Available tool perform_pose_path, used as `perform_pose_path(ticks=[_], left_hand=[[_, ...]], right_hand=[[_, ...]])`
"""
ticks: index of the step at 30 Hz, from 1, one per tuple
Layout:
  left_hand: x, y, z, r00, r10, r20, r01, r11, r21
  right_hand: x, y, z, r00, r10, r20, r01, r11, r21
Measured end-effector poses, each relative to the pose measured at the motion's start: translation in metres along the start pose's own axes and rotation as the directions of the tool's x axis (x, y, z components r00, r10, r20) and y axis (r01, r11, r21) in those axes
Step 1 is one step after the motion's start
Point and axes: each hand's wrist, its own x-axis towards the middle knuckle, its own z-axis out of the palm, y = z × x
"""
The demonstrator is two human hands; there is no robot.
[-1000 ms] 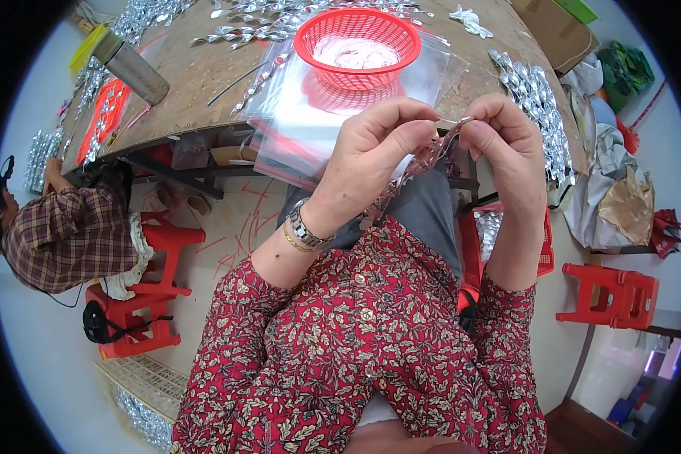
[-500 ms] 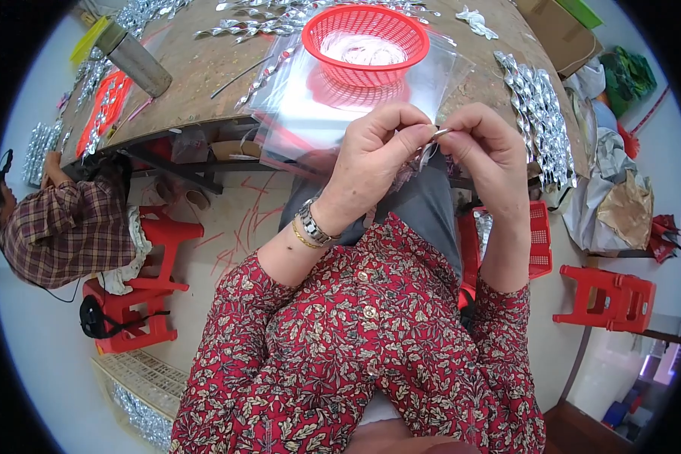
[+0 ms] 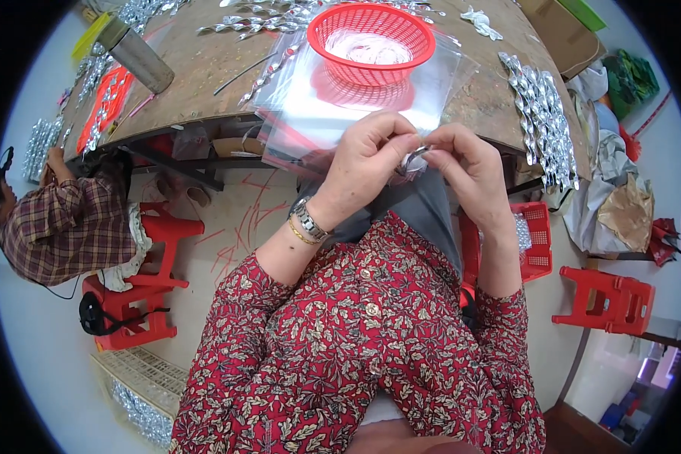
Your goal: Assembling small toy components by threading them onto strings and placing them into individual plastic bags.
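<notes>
My left hand (image 3: pixel 369 160) and my right hand (image 3: pixel 471 174) are close together above my lap, just off the table's near edge. Both have thumb and forefinger pinched on a small shiny silvery strip (image 3: pixel 414 161), partly hidden by the fingers. Beyond them, a red plastic basket (image 3: pixel 378 74) with whitish thread-like strands inside stands on a stack of clear plastic sheets (image 3: pixel 299 125). Twisted silver foil strips (image 3: pixel 541 113) lie in a bunch on the table to the right.
More foil strips (image 3: pixel 257 26) lie at the far side, near a metal flask (image 3: pixel 140 60) at left. A person in a checked shirt (image 3: pixel 76 219) sits at the left. Red stools (image 3: pixel 605 299) and a red crate (image 3: pixel 536 240) stand on the floor beside me.
My right hand has moved slightly down and left, and my left hand has shifted a little left. More of the shiny strip shows between them. Both pinches remain closed.
</notes>
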Motion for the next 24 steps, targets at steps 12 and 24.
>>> perform_pose_path(ticks=[12, 24], left_hand=[[0.015, 0.018, -0.046, 0.986, -0.017, -0.168, -0.073, 0.853, -0.517], [0.011, 0.041, -0.056, 0.984, 0.079, -0.162, -0.158, 0.810, -0.565]], right_hand=[[-0.001, -0.008, -0.032, 0.947, 0.215, 0.239, -0.289, 0.896, 0.337], [-0.012, -0.006, -0.042, 0.946, -0.127, 0.299, -0.163, 0.611, 0.774]])
